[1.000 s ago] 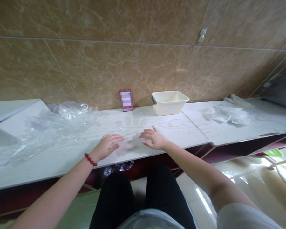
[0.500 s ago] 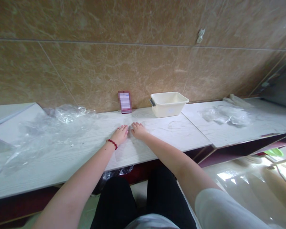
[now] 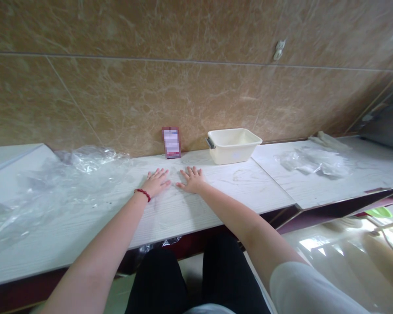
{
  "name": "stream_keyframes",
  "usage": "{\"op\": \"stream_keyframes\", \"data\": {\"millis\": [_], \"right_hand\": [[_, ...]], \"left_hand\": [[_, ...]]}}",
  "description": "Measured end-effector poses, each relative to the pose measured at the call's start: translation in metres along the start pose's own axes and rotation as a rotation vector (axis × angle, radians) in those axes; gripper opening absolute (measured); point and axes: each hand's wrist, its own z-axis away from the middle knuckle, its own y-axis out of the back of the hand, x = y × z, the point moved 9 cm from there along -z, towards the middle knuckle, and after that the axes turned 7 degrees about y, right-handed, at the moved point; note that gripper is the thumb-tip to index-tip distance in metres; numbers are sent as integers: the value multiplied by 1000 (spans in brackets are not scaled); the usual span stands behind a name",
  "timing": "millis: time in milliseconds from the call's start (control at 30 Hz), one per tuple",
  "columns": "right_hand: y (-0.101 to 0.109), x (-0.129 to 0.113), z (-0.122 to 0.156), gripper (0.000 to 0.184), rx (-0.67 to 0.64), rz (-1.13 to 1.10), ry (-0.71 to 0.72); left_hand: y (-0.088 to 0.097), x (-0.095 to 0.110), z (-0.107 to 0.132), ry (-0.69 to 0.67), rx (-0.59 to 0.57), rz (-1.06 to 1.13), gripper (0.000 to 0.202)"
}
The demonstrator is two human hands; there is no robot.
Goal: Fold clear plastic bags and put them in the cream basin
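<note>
My view | left hand (image 3: pixel 157 182), right hand (image 3: pixel 191 179): both empty, fingers spread wide, palms down on white table (image 3: pixel 170 222) | cream plastic tub (image 3: pixel 232 146) beyond, right

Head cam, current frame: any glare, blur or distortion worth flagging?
Head view: hard glare on the glossy floor, lower right. Head view: wide-angle distortion makes the counter slant across the frame. Head view: the card is pixelated and unreadable. Head view: left hand and right hand show no obvious blur.

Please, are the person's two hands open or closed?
Open: the left hand and the right hand lie flat on the white counter, fingers spread, holding nothing.
</note>
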Motion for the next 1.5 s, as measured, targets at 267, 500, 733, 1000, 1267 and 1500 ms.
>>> {"op": "stream_keyframes", "data": {"millis": [267, 500, 733, 1000, 1267, 1500], "right_hand": [[39, -3, -9, 46, 147, -41, -51], [51, -70, -12, 22, 202, -161, 380], [45, -84, 8, 18, 230, -301, 555], [41, -98, 15, 21, 162, -430, 632], [32, -92, 7, 60, 168, -663, 574], [32, -91, 2, 56, 189, -673, 588]], "left_hand": [[31, -100, 19, 410, 5, 181, 39], [11, -94, 49, 411, -199, 208, 38], [15, -63, 44, 227, -179, 287, 21], [27, -53, 46, 276, -108, 654, 13], [33, -22, 42, 143, -24, 922, 27], [31, -8, 42, 116, -124, 1091, 28]]}}
